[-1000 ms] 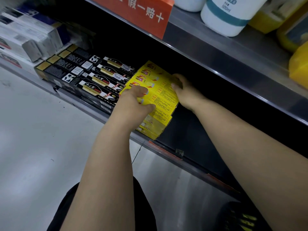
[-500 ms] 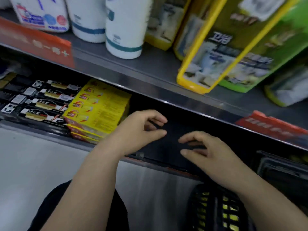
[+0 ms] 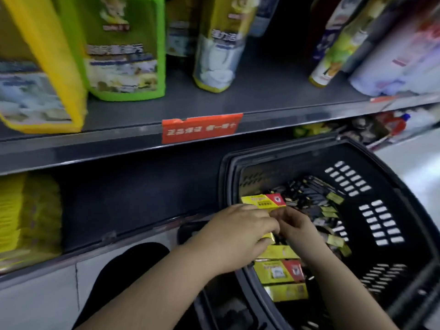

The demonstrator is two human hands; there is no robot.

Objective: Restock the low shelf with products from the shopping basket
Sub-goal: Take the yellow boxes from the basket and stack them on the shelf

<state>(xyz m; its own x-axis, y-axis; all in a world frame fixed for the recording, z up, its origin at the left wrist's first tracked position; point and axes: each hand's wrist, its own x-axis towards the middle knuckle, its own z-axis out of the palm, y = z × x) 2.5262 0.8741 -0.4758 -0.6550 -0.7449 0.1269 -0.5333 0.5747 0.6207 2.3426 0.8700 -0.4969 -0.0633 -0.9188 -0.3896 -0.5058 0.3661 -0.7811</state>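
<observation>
The low shelf (image 3: 133, 198) lies bare at middle left, between the yellow stack (image 3: 26, 217) at far left and the basket (image 3: 229, 179) rim at right. The upper shelf (image 3: 83, 151) with its red tag (image 3: 201, 128) overhangs this gap. Boxes (image 3: 278, 272) crowd the basket floor. A dark knee (image 3: 133, 263) sits just below the shelf front.

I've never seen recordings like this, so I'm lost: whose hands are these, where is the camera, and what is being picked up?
There is no machine here. A person wears one camera on the head, and it looks down at their own bare hands. The left hand and right hand reach into a black plastic shopping basket. Their fingers grip a flat yellow cardboard box with a red end. Other yellow boxes and dark slim packs lie in the basket. To the left, the dark low shelf carries a stack of yellow packs. Above it, a red paper label hangs on the upper shelf's edge.
</observation>
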